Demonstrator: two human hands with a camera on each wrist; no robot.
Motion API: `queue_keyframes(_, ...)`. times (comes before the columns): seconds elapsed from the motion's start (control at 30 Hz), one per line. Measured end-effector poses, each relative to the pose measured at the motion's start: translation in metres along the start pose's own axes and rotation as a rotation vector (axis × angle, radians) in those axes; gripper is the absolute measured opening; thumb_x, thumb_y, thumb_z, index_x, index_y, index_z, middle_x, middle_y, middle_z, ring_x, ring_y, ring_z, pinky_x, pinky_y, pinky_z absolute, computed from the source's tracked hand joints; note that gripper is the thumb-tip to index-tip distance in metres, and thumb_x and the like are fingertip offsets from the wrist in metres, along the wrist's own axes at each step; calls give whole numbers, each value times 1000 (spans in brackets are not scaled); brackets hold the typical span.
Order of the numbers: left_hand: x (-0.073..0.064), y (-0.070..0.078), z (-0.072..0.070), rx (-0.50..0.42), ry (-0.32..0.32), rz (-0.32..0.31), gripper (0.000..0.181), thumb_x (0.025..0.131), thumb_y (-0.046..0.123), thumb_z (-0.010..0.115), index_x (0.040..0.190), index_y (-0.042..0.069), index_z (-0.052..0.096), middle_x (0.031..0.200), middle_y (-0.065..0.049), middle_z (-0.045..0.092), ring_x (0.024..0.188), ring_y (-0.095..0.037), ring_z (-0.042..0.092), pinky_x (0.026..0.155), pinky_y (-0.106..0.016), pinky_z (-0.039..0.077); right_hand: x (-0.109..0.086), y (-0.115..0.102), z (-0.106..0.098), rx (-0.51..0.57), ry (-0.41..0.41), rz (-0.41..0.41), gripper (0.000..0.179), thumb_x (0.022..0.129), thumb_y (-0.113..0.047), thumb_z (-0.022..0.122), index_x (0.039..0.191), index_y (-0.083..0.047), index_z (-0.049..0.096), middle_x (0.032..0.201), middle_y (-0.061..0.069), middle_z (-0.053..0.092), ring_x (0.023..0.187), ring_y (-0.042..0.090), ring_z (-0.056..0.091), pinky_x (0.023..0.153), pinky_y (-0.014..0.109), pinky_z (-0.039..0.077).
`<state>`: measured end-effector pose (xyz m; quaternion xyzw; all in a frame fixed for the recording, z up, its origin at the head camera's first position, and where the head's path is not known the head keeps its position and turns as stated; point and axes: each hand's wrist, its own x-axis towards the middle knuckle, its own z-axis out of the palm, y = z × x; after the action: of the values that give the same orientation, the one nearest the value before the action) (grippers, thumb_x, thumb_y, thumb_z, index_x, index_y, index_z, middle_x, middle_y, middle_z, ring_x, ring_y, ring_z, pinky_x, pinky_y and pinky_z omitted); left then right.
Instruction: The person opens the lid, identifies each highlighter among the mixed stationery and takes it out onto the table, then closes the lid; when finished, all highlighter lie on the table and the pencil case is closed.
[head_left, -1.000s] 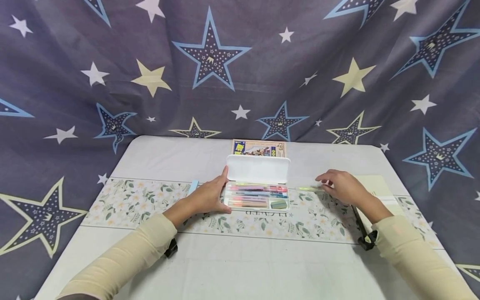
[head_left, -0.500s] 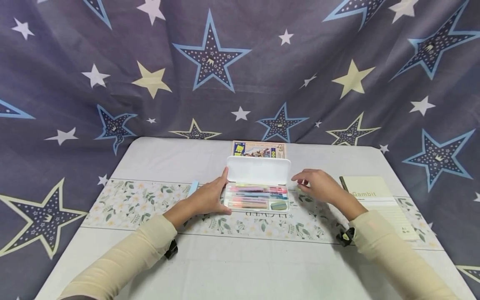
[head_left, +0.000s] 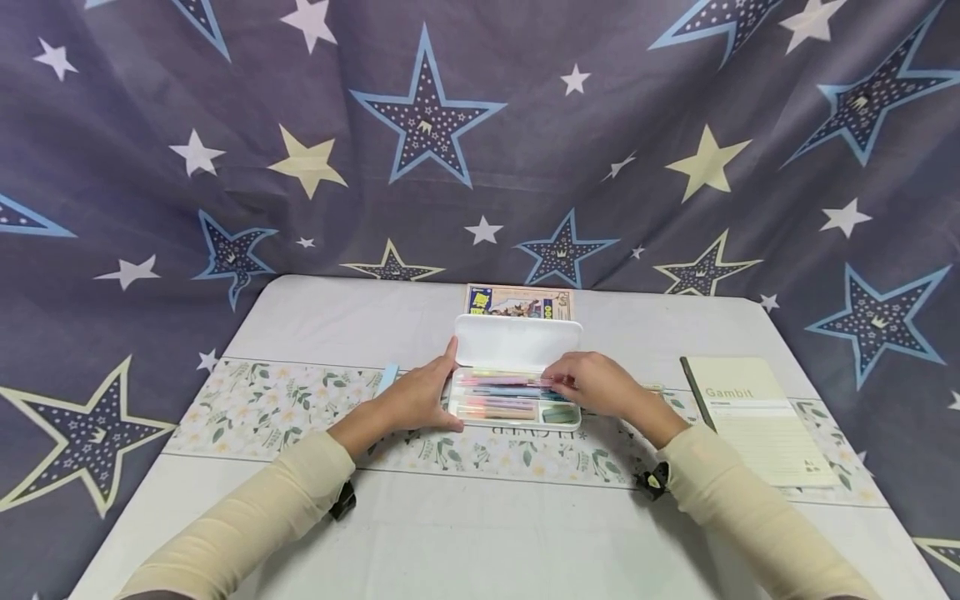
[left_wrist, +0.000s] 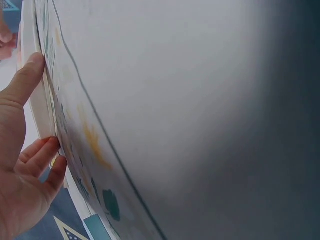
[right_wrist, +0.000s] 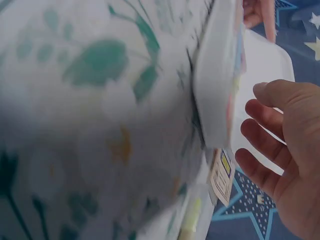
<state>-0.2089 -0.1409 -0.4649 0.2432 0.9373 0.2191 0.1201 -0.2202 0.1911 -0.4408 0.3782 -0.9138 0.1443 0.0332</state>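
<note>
A white pencil case (head_left: 517, 423) lies with its lid (head_left: 517, 342) raised. Several coloured pens (head_left: 498, 392) fill its long compartments, and a small greenish block (head_left: 558, 415) sits in the right front one. My left hand (head_left: 420, 390) holds the case's left end, the thumb (left_wrist: 27, 75) along its front wall and the fingers (left_wrist: 42, 157) further back. My right hand (head_left: 596, 383) is over the right end, fingertips close above the pens. In the right wrist view the right hand's fingers (right_wrist: 265, 145) are loosely bent, thumb apart, with nothing seen between them.
Behind the lid lies a printed box or booklet (head_left: 558, 304). A cream notebook (head_left: 765, 421) marked "Gambit" lies to the right. A light blue strip (head_left: 387, 377) shows beyond my left hand. A yellowish slim item (head_left: 654, 387) lies behind my right wrist. A floral runner (head_left: 285, 408) crosses the table.
My right hand has moved left, from beside the yellowish slim item on the table to over the pencil case's right end, uncovering the notebook. My left hand stays at the case.
</note>
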Motion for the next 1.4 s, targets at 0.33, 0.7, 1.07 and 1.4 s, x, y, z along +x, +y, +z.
queue_keyframes(0.33, 1, 0, 1, 6, 6, 2, 150, 69, 55, 91, 162, 11, -17, 158, -11, 44, 144, -30, 46, 117, -48, 41, 8, -10, 11, 1, -29, -45, 21, 95, -16, 73, 115, -17, 79, 103, -2, 77, 93, 14, 71, 84, 36, 59)
queue_keyframes(0.7, 1, 2, 0, 5, 4, -8, 148, 70, 54, 91, 163, 11, -16, 160, -12, 41, 145, -31, 45, 117, -48, 40, 15, -14, 16, -28, -33, -64, 19, 94, -14, 73, 112, -18, 80, 98, -2, 75, 87, 13, 70, 76, 31, 58)
queue_keyframes(1.07, 1, 2, 0, 8, 8, -7, 149, 69, 54, 92, 163, 10, -16, 158, -12, 44, 143, -31, 47, 117, -48, 41, 19, -16, 16, -59, -35, -85, 18, 93, -12, 73, 110, -15, 80, 97, -1, 74, 89, 15, 71, 77, 32, 59)
queue_keyframes(1.4, 1, 2, 0, 6, 7, -1, 149, 69, 53, 92, 162, 10, -16, 157, -11, 45, 144, -30, 47, 117, -47, 40, 18, -16, 16, -99, -22, -130, 18, 91, -11, 74, 108, -15, 81, 89, -2, 70, 80, 12, 67, 68, 27, 56)
